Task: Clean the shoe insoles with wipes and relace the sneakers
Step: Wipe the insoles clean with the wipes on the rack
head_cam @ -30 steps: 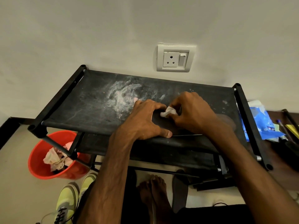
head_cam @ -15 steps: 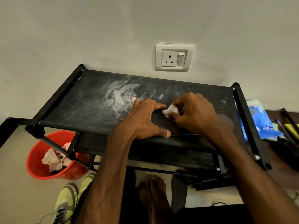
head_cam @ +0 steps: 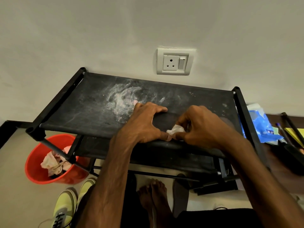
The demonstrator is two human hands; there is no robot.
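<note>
Seen from above: a person stands at a black fabric shoe rack [head_cam: 92,109] set against a wall, cleaning a dark insole [head_cam: 164,120] that lies on its top shelf. The insole is hard to trace against the black fabric.

The left hand [head_cam: 144,122] grips the insole across its width, with bent fingertips on the far edge and the thumb on the near edge. The right hand [head_cam: 202,125] pinches a crumpled white wipe [head_cam: 175,130] between thumb and fingertips.

A moment ago the wipe sat at the insole's far edge, beside the left forefinger. Now it is at the near edge, almost touching the left thumb — one stroke pulled across the surface towards the body. The left hand has barely moved.

This looks like mid-cleaning, with the wipe at the end of a pass and probably more strokes to come. The yellow sneakers [head_cam: 65,206] wait on the floor at lower left — relacing seems not yet begun. Beside them, a red bucket [head_cam: 36,163] holds crumpled wipes.
</note>
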